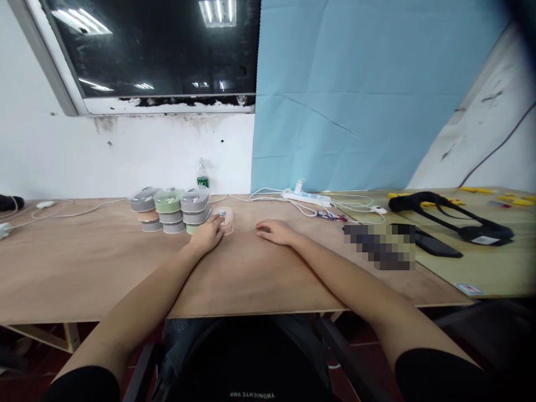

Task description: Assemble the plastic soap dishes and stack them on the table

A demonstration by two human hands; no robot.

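Observation:
My left hand [208, 234] reaches to a small pink lidded container [227, 221] on the wooden table. Its outstretched fingers rest on the lid's left part, partly hiding the box. Just left of it stand three stacks of similar boxes: one with a grey lid on top [144, 199], one topped by a green box [168, 201], and another grey-topped one [195, 200] that my left hand partly hides at its base. My right hand [276, 231] lies on the tabletop to the right of the pink container, fingers loosely extended and apart from any object.
Behind the stacks is a bottle with a green label [202, 174]. A white power strip [307, 197] with tangled cables lies along the wall. To the right are a black phone-like slab [438, 244], a black strap frame [481, 231] and yellow pieces [517, 199]. A blurred patch hides something.

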